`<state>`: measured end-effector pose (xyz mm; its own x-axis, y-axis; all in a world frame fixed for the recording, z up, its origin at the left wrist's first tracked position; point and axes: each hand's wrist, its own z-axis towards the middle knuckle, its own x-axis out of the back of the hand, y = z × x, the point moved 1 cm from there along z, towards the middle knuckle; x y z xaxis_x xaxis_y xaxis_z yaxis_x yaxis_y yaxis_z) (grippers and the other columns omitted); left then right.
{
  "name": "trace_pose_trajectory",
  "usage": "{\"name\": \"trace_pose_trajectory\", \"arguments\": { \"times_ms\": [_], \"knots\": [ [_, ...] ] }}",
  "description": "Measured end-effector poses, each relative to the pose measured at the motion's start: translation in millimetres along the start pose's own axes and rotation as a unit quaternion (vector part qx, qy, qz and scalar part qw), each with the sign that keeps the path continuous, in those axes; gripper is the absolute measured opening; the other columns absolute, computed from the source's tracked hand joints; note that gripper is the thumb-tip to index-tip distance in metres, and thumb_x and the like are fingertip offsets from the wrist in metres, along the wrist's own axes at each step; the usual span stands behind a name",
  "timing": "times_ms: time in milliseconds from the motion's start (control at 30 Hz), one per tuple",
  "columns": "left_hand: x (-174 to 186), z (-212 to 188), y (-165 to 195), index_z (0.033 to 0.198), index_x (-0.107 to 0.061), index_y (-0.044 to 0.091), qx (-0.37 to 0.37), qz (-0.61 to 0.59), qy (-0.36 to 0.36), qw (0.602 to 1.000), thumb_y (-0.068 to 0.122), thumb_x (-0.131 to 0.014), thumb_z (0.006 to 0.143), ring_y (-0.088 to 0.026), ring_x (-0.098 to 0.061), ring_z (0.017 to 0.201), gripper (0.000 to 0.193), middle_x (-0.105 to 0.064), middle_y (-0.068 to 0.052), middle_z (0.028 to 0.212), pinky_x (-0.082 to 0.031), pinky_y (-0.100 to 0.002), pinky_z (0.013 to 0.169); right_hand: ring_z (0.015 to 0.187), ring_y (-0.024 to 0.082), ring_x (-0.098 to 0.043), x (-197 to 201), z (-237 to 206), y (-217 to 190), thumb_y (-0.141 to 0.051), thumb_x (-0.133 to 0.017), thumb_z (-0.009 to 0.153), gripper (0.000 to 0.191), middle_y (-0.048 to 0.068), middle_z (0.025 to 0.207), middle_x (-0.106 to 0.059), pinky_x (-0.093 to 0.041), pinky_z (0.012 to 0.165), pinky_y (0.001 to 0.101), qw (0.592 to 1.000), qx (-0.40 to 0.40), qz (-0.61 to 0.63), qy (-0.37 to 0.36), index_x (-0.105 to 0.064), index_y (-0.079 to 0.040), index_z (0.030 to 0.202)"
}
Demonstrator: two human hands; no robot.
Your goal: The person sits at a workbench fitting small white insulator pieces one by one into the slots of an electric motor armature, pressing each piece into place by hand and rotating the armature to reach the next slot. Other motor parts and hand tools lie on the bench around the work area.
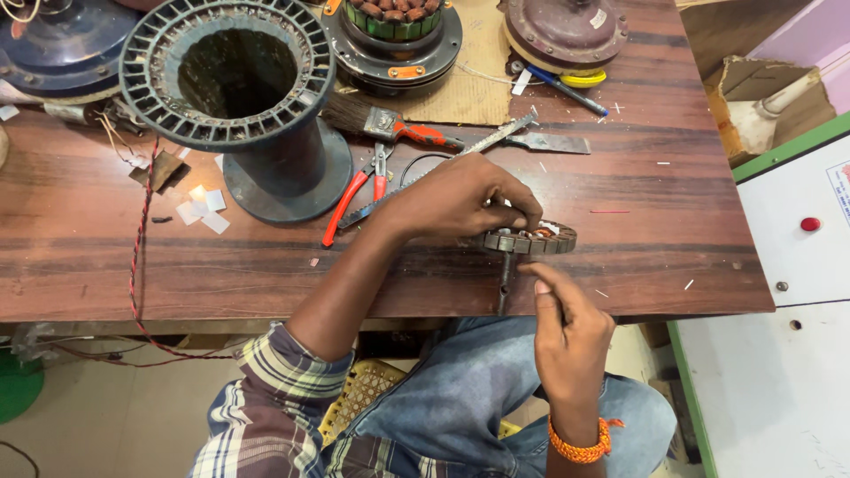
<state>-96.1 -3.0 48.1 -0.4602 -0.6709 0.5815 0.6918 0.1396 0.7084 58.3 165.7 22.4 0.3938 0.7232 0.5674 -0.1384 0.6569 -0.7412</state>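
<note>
A small round motor stator with copper windings sits on a metal shaft at the front edge of the wooden table. My left hand rests over its left side, fingers pinched on the top of the windings. My right hand is just below and to the right, the forefinger reaching up toward the stator's rim; whether it touches is unclear. An orange bead bracelet is on that wrist.
Red-handled pliers, a brush with an orange handle, a metal blade and a blue pen lie behind. A large black slotted spool stands at left. Motor housings line the back. A white cabinet stands right.
</note>
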Motion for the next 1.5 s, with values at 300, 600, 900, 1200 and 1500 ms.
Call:
{"name": "trace_pose_trajectory", "arguments": {
  "times_ms": [300, 600, 900, 1200, 1500],
  "knots": [
    [-2, 6, 2, 0.104, -0.072, 0.007, -0.033, 0.009, -0.037, 0.999, 0.009, -0.071, 0.088, -0.028, -0.072, 0.086, 0.016, -0.075, -0.009, 0.091, -0.054, -0.04, 0.077, 0.053, 0.002, -0.044, -13, -13, 17, 0.002, -0.062, 0.095, 0.023, 0.002, 0.068, -0.064, -0.036, 0.047, 0.0233, 0.998, 0.009, 0.053, 0.016, -0.074, -0.003, 0.113],
    [-4, -1, -7, 0.107, -0.076, 0.009, -0.046, -0.022, 0.011, 0.999, 0.009, -0.074, 0.087, -0.023, -0.076, 0.089, 0.02, -0.078, -0.007, 0.098, -0.058, -0.035, 0.079, 0.047, 0.005, -0.048, -13, -13, 16, 0.002, -0.063, 0.093, 0.024, 0.007, 0.06, -0.063, -0.036, 0.045, 0.0263, 1.0, 0.011, 0.018, -0.007, -0.078, -0.006, 0.109],
    [-3, -4, 0, 0.105, -0.077, 0.009, -0.013, -0.041, 0.032, 0.999, 0.016, -0.077, 0.087, -0.02, -0.075, 0.087, 0.02, -0.078, -0.005, 0.095, -0.057, -0.035, 0.081, 0.059, 0.011, -0.067, -27, -31, 52, 0.003, -0.061, 0.09, 0.025, 0.015, 0.087, -0.076, -0.049, 0.056, 0.0269, 0.999, 0.034, 0.003, 0.021, -0.075, -0.001, 0.11],
    [-65, -26, 40, 0.121, -0.068, 0.014, 0.014, 0.159, 0.237, 0.958, 0.023, -0.086, 0.078, -0.028, -0.061, 0.093, 0.048, -0.071, -0.003, 0.105, -0.052, -0.041, 0.082, 0.067, 0.004, -0.051, 1, -30, 83, -0.004, -0.062, 0.101, 0.018, -0.001, 0.08, -0.066, -0.042, 0.058, 0.0234, 0.987, -0.123, 0.094, 0.041, -0.072, 0.004, 0.113],
    [-78, -31, 25, 0.117, -0.069, 0.008, -0.044, 0.158, 0.287, 0.944, 0.012, -0.085, 0.075, -0.027, -0.062, 0.091, 0.045, -0.073, -0.005, 0.107, -0.053, -0.04, 0.081, 0.053, 0.003, -0.029, 60, 21, 56, -0.007, -0.059, 0.1, 0.028, -0.009, 0.061, -0.039, -0.023, 0.048, 0.024, 0.923, -0.154, 0.335, -0.109, -0.07, 0.009, 0.12]
  ]
}}
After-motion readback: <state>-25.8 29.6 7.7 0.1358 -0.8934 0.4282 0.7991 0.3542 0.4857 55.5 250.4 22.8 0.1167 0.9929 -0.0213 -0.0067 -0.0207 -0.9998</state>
